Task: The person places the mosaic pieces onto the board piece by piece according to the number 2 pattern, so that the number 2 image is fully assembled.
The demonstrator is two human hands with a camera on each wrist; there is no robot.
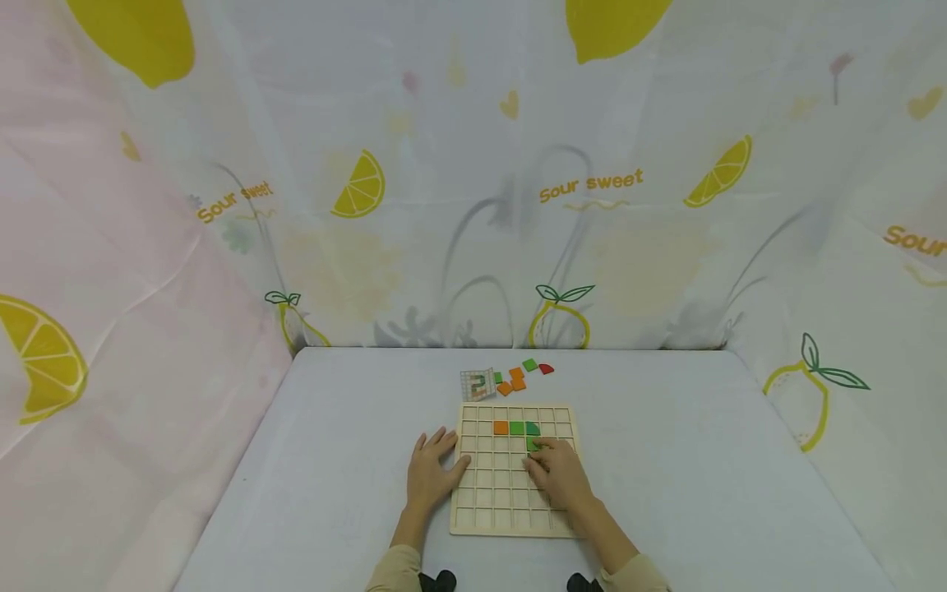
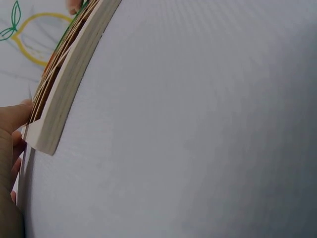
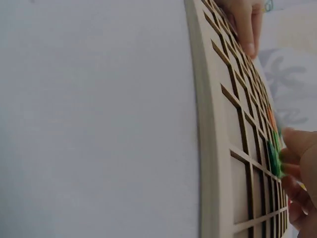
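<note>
Fingers spread, a left hand [image 1: 433,472] touches the edge of a board [image 1: 484,497] on a desk [image 1: 666,444] as the right hand [image 1: 561,472] meets a green tile [image 1: 530,445] at its grid (pinching or pressing, one cannot tell). Probably light and stiff, the tile suits an edge grip.

Orange "Sour sweet" twice on the lemon-patterned backdrop [image 1: 473,123], plus "Sour" at the head view's right edge.

a draped booth

i look into a small booth, kind of building unclear: printed cloth [image 1: 473,255] with lemon slices [image 1: 362,187] and "sour sweet" lettering [image 1: 592,187] walls in a white tabletop [image 1: 348,460].
</note>
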